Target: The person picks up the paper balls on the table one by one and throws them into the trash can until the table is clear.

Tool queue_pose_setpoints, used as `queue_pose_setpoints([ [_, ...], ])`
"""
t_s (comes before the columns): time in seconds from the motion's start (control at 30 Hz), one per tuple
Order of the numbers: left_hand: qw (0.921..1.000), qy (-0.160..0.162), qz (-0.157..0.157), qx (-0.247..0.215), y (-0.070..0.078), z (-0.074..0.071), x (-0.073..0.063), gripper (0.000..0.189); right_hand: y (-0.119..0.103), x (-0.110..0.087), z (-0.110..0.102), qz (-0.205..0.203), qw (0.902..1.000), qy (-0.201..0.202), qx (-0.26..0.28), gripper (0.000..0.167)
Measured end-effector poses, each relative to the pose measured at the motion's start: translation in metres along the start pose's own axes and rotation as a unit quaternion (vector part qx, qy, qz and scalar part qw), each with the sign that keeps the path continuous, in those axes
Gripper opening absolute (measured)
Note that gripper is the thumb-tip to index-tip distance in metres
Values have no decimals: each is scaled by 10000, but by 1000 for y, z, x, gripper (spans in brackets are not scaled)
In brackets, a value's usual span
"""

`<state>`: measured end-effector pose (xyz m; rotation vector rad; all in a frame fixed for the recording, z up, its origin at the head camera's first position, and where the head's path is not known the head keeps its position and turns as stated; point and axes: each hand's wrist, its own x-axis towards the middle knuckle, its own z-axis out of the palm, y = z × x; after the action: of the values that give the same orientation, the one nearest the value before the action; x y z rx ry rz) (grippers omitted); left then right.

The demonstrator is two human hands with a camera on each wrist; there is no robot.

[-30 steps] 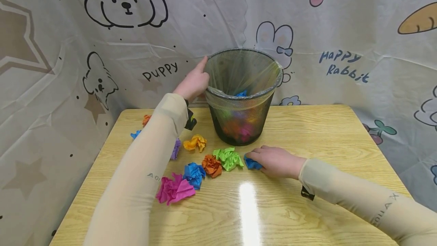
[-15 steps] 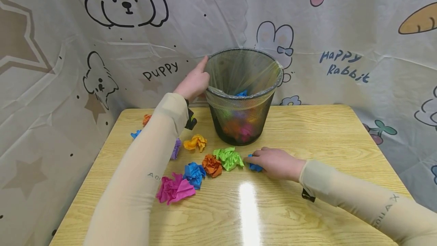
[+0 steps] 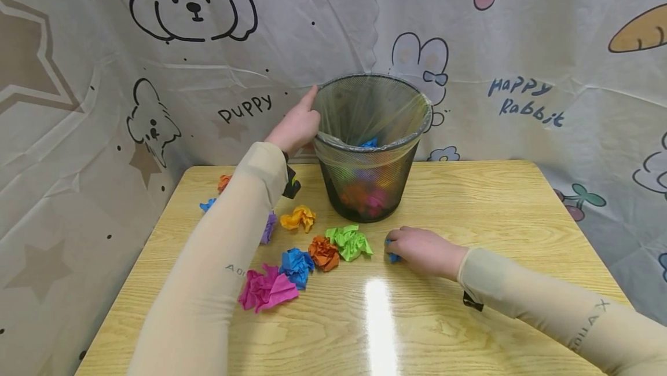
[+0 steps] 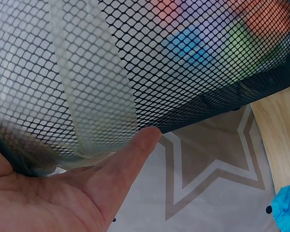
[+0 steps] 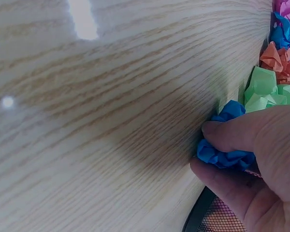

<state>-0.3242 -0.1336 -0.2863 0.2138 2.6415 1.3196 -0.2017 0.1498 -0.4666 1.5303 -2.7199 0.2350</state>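
Note:
A black mesh wastebasket [image 3: 359,182] with a clear plastic liner stands at the back of the table, crumpled paper showing inside it. My left hand [image 3: 298,126] grips its left rim; in the left wrist view the thumb [image 4: 135,154] lies along the outside of the mesh. In front of the basket, my right hand [image 3: 424,250] is low over the table. Its thumb and fingers pinch a blue crumpled paper ball [image 5: 227,154], mostly covered by the hand in the head view. A green paper ball [image 3: 350,243] lies just left of that hand.
Orange-red [image 3: 323,253], blue [image 3: 297,267] and pink [image 3: 267,289] paper balls run toward the front left. A yellow one [image 3: 299,218] lies left of the basket; a purple one [image 3: 268,228] is partly behind the left sleeve. A printed curtain [image 3: 333,17] hangs behind the table [image 3: 469,190].
My right hand has shifted slightly right, away from the green paper ball, and the blue paper ball has moved with it. Its fingers have closed further round the ball. My left hand stays on the rim.

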Motion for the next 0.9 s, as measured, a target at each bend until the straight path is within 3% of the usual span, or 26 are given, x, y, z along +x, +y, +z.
queue_pose_setpoints([
  [0.5, 10000, -59, 13, 8, 2, -1, -3, 64, 1, -2, 2, -510, 9977, 314, -321, 7],
  [0.9, 10000, -42, -17, -28, 1, 0, -2, 64, -21, 6, -41, -916, 9898, 1063, -241, 23],
])
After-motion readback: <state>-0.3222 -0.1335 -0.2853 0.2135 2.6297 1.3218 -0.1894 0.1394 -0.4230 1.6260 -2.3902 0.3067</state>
